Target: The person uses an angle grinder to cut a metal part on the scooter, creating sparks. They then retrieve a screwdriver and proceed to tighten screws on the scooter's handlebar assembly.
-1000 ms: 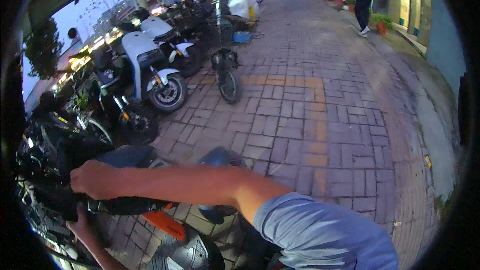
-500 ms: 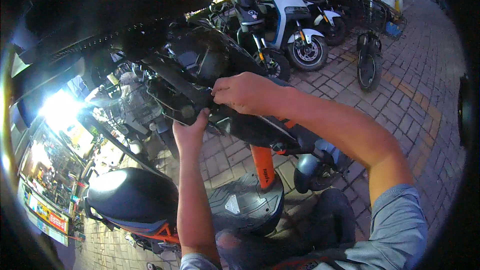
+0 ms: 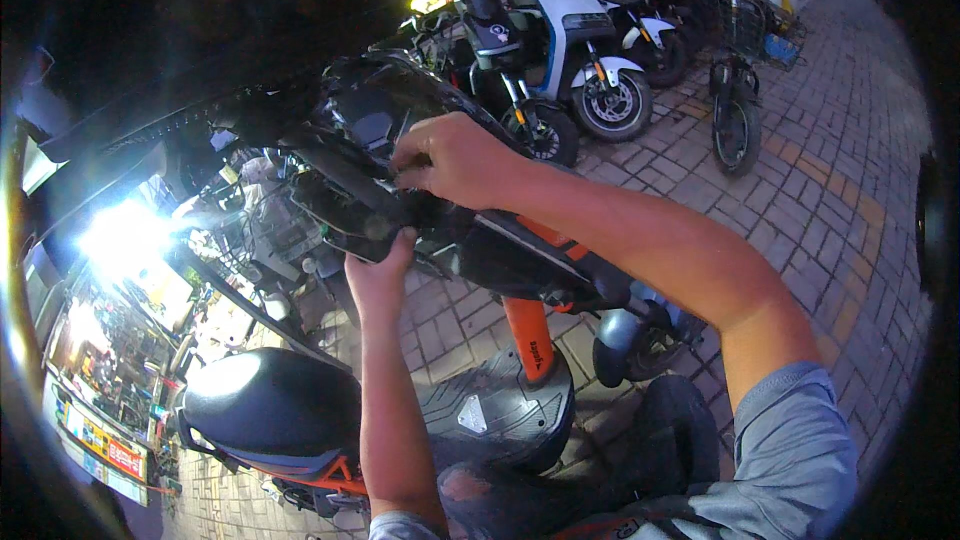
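An orange and black electric scooter is right before me, with its orange stem (image 3: 528, 332), dark ribbed footboard (image 3: 500, 405) and black seat (image 3: 270, 390). My left hand (image 3: 382, 275) is closed on the lower edge of a dark part (image 3: 345, 215) at the scooter's front end, thumb on top. Just above and to the right, my right hand (image 3: 450, 158) has its fingers bent in a pinch over the dark front assembly (image 3: 370, 110). Whatever lies between those fingertips is too small and dark to make out.
White scooters (image 3: 575, 35) stand parked at the upper middle. A bicycle with a basket (image 3: 738, 90) is right of them on the brick paving (image 3: 820, 120). A bright lamp (image 3: 125, 240) glares at the left. A large dark shape covers the upper left.
My right hand has moved left and slightly up over the front assembly, its fingers more bent. My left hand keeps its hold. The whole view has shifted a little.
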The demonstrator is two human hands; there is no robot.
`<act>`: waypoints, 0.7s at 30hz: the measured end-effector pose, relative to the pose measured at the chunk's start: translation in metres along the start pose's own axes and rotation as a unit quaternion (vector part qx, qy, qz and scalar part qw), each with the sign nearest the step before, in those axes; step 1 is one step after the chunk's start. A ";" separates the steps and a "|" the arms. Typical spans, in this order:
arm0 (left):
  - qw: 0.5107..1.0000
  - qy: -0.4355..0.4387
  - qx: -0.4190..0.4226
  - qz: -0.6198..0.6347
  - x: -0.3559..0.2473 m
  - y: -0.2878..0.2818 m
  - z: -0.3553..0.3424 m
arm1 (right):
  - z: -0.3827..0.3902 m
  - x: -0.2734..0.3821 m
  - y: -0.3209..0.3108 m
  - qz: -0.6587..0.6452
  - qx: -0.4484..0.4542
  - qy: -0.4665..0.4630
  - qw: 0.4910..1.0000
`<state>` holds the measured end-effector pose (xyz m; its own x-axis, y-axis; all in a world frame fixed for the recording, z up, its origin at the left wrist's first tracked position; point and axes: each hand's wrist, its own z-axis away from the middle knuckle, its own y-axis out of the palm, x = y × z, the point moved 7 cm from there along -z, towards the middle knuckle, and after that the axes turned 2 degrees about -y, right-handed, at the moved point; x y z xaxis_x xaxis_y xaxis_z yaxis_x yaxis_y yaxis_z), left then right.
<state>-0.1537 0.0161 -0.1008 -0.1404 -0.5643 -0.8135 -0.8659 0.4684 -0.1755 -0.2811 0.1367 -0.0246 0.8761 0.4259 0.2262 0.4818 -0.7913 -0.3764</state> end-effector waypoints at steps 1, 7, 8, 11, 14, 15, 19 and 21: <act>1.000 0.003 0.003 0.008 0.002 0.000 0.000 | -0.005 -0.001 0.001 0.008 0.000 0.016 1.000; 1.000 -0.002 0.001 -0.015 0.004 -0.004 0.000 | -0.033 0.002 0.018 0.136 0.069 0.087 0.984; 1.000 -0.002 0.000 -0.027 0.004 -0.003 0.000 | -0.037 0.006 0.018 0.176 0.081 0.075 0.978; 1.000 0.006 -0.005 -0.014 0.001 -0.002 0.000 | -0.045 0.008 0.015 0.180 0.133 0.093 0.970; 1.000 -0.008 0.000 -0.009 -0.005 0.001 0.002 | -0.048 0.011 0.010 0.194 0.138 0.090 0.967; 1.000 0.001 0.005 -0.005 -0.007 0.003 0.001 | -0.048 0.014 0.008 0.207 0.127 0.082 0.967; 1.000 0.019 -0.002 -0.003 -0.004 -0.001 0.001 | -0.043 0.024 0.018 0.227 0.120 0.064 0.964; 1.000 0.022 0.002 -0.002 -0.003 0.000 0.001 | -0.040 0.026 0.019 0.239 0.123 0.065 0.961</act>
<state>-0.1526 0.0179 -0.0990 -0.1577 -0.5957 -0.7875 -0.8649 0.4682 -0.1809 -0.2500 0.1155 0.0105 0.9964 -0.0310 0.0792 0.0294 -0.7481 -0.6630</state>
